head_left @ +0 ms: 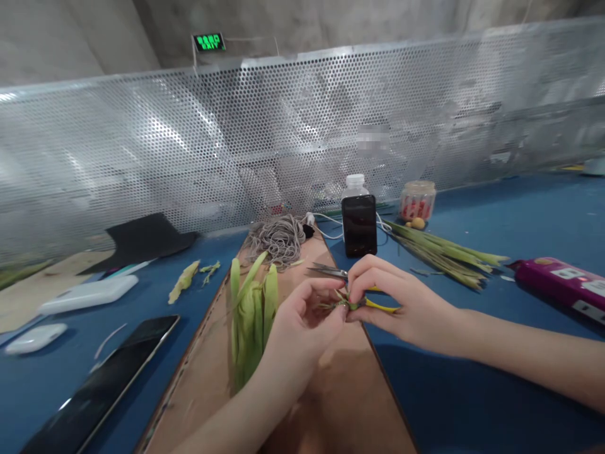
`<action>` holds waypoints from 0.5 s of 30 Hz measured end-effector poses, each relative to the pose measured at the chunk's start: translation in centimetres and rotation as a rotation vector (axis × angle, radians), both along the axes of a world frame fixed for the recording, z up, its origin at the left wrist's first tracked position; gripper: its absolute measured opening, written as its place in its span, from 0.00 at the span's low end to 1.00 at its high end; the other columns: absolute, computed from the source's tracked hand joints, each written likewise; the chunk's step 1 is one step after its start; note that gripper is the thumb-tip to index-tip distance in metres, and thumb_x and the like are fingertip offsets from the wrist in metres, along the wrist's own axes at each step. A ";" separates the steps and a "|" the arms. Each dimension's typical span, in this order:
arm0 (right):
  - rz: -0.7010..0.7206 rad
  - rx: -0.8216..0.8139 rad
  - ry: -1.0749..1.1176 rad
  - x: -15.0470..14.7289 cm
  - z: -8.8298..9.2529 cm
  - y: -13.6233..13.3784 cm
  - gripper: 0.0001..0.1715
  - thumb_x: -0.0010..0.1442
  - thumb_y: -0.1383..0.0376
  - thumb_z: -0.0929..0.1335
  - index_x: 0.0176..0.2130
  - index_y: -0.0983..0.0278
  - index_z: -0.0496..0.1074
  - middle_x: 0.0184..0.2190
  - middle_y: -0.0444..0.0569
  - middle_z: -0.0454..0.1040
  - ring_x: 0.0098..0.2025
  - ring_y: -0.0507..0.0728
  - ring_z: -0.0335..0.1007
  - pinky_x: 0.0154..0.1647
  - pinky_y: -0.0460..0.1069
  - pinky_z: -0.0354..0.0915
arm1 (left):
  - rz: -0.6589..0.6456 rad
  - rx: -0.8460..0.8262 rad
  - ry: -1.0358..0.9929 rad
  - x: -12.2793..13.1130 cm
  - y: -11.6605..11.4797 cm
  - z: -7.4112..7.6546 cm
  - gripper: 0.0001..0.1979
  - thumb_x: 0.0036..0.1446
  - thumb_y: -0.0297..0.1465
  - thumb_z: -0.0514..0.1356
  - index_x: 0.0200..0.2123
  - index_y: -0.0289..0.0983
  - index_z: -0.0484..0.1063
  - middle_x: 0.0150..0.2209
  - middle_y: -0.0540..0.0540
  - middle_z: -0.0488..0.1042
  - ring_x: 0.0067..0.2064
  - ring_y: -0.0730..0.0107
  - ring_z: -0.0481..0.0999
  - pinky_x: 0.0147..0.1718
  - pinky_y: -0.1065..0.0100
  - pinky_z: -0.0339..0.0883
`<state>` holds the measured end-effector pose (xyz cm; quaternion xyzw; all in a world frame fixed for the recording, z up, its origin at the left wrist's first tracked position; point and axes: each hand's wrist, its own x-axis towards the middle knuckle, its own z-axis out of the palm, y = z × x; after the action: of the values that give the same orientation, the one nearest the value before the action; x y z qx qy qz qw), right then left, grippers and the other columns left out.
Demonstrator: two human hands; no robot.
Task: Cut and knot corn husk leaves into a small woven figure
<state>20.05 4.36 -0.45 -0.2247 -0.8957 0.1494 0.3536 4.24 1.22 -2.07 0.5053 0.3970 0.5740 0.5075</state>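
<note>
My left hand (307,328) and my right hand (401,299) meet over the right side of a brown cardboard strip (331,391). Both are closed, fingertips pinching a small knotted bundle of green leaf strips (348,304) between them. Scissors with yellow handles (385,308) show behind my right fingers, their blades (326,271) pointing left; whether that hand touches them I cannot tell. Left of my left hand, a bunch of pale green leaves (250,315) that resemble corn husks lies on the cardboard, partly covered by my wrist.
A grey cord coil (278,239) sits at the cardboard's far end. Behind my hands, a black phone (359,225) leans on a bottle (355,184). Long leaves (444,252), a jar (417,202) and a purple pack (562,280) are rightward. Another phone (108,384) lies left.
</note>
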 end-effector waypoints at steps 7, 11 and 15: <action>-0.002 0.008 0.018 0.0 0.0 0.0 0.05 0.55 0.71 0.65 0.30 0.63 0.62 0.34 0.47 0.61 0.34 0.49 0.62 0.36 0.45 0.64 | -0.052 -0.007 -0.009 -0.2 -0.1 -0.1 0.05 0.45 0.29 0.61 0.28 0.35 0.70 0.29 0.49 0.72 0.29 0.75 0.69 0.30 0.73 0.64; -0.021 0.021 0.007 0.0 0.1 0.0 0.05 0.56 0.69 0.65 0.29 0.63 0.62 0.33 0.46 0.61 0.34 0.50 0.62 0.35 0.45 0.64 | -0.033 -0.020 0.016 -0.4 -0.1 0.0 0.06 0.46 0.32 0.61 0.26 0.35 0.70 0.25 0.50 0.71 0.26 0.76 0.67 0.29 0.73 0.63; -0.002 0.037 -0.012 0.1 0.2 0.2 0.05 0.57 0.71 0.63 0.29 0.63 0.64 0.34 0.47 0.61 0.36 0.51 0.62 0.37 0.47 0.64 | -0.068 -0.037 -0.007 -0.5 0.1 -0.2 0.06 0.46 0.32 0.61 0.25 0.34 0.70 0.25 0.50 0.71 0.28 0.74 0.68 0.30 0.73 0.63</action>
<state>20.13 4.59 -0.28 -0.2196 -0.9002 0.1310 0.3525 3.73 1.28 -2.25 0.5069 0.3882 0.5508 0.5375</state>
